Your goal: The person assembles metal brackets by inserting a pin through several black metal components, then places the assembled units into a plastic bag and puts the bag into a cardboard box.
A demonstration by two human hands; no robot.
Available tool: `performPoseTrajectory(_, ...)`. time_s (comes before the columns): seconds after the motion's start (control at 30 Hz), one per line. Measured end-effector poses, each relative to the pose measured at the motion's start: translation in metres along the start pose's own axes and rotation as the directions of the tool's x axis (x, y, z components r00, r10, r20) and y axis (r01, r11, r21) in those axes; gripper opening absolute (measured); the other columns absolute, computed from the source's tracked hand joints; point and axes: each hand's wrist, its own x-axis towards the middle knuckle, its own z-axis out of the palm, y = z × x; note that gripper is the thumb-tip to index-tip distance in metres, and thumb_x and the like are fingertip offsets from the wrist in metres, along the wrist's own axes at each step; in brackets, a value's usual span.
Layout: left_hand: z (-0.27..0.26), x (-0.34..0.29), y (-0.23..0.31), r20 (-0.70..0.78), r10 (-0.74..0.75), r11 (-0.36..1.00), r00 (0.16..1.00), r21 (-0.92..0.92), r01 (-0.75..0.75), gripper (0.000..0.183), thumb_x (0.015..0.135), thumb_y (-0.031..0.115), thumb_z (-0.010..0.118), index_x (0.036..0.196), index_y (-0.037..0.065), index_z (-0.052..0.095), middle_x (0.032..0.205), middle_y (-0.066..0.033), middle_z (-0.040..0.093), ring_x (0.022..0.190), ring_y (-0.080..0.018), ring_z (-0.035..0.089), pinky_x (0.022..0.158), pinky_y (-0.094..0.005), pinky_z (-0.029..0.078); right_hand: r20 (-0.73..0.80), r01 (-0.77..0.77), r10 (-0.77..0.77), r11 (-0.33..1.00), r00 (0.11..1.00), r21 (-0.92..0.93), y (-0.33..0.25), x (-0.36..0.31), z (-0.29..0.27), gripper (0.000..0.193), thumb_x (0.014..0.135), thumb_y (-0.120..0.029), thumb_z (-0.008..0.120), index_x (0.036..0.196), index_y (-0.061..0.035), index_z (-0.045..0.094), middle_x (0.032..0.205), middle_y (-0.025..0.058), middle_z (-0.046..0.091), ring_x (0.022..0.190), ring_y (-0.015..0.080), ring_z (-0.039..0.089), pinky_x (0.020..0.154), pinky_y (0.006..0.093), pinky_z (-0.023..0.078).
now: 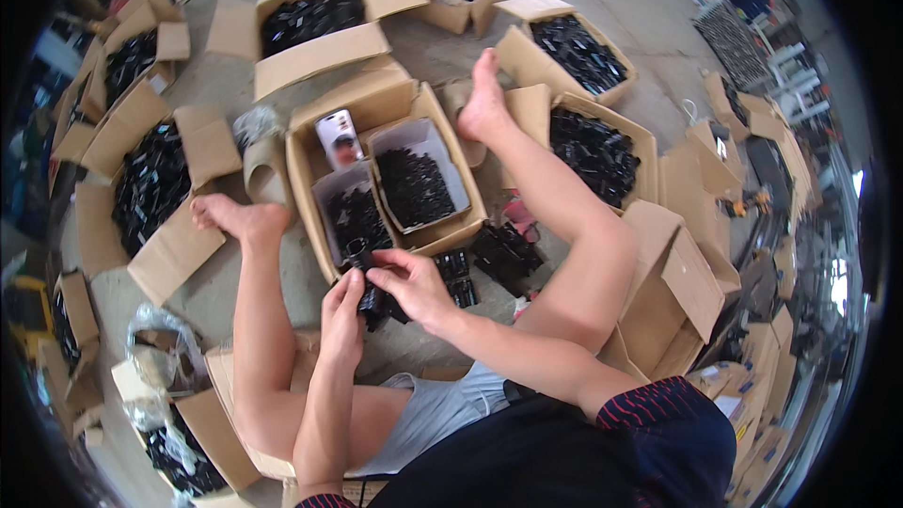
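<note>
My left hand [340,322] and my right hand [414,288] meet low in the middle, in front of an open carton [299,179]. Between them is a black tubular plastic part [358,250], its round open end facing up. Fingers of both hands are closed on it; the palm side of the grip is hidden. More black plastic lies just under the hands, partly covered. In the carton, two pale inner boxes, a left one [325,190] and a right one [450,160], hold small black pieces [414,186]. Behind them leans a printed package [337,136].
Rows of black parts [506,254] lie on the floor right of my hands, beside a pink cloth [520,216]. Open cartons of black parts stand around, including one at the left [102,212] and one at the back [320,64]. My bare legs flank the middle carton. A sandal [266,169] lies left.
</note>
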Motion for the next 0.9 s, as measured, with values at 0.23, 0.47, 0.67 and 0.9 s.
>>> performPoseTrajectory(0.23, 0.001, -0.006, -0.004, -0.127, -0.171, 0.983, 0.977, -0.094, 0.159, 0.023, 0.106, 0.032, 0.056, 0.116, 0.014, 0.066, 0.101, 0.0034, 0.069, 0.091, -0.0072, 0.064, 0.081, -0.0297, 0.050, 0.011, 0.032, -0.030, 0.948, 0.999, -0.318, 0.001, 0.020, -0.012, 0.027, 0.091, -0.016, 0.076, 0.110, 0.0024, 0.074, 0.101, 0.0097, 0.070, 0.091, 0.0138, 0.067, 0.081, 0.0282, 0.053)
performPoseTrajectory(0.47, 0.003, 0.003, 0.006, -0.086, -0.078, 0.939, 0.993, -0.341, 0.044, 0.022, 0.107, 0.032, 0.054, 0.113, 0.012, 0.059, 0.107, -0.0047, 0.070, 0.099, -0.0152, 0.066, 0.089, -0.0319, 0.050, -0.025, 0.180, -0.232, 0.814, 0.972, -0.552, -0.016, 0.113, -0.035, 0.017, 0.094, -0.017, 0.070, 0.101, -0.0007, 0.072, 0.083, 0.0043, 0.072, 0.074, 0.0113, 0.066, 0.069, 0.0287, 0.053)
performPoseTrajectory(0.67, 0.001, 0.000, 0.022, -0.111, -0.042, 0.901, 0.993, -0.434, -0.011, 0.022, 0.108, 0.033, 0.050, 0.117, 0.013, 0.055, 0.113, -0.0093, 0.069, 0.106, -0.0204, 0.066, 0.092, -0.0378, 0.054, -0.070, 0.057, -0.353, 0.336, 0.933, -0.940, -0.029, 0.186, -0.081, 0.018, 0.093, -0.020, 0.066, 0.100, -0.0047, 0.072, 0.097, 0.0175, 0.074, 0.096, 0.0384, 0.071, 0.082, 0.0461, 0.056)
performPoseTrajectory(0.9, -0.001, 0.000, 0.008, -0.160, 0.001, 0.901, 0.987, -0.428, -0.070, 0.019, 0.110, 0.030, 0.046, 0.111, 0.012, 0.050, 0.112, -0.0115, 0.068, 0.100, -0.0205, 0.067, 0.086, -0.0370, 0.056, 0.012, 0.024, 0.087, -0.136, 0.996, -0.990, 0.006, 0.176, -0.106, 0.029, 0.086, -0.017, 0.074, 0.112, -0.0059, 0.070, 0.112, 0.0229, 0.072, 0.107, 0.0404, 0.068, 0.095, 0.0484, 0.054)
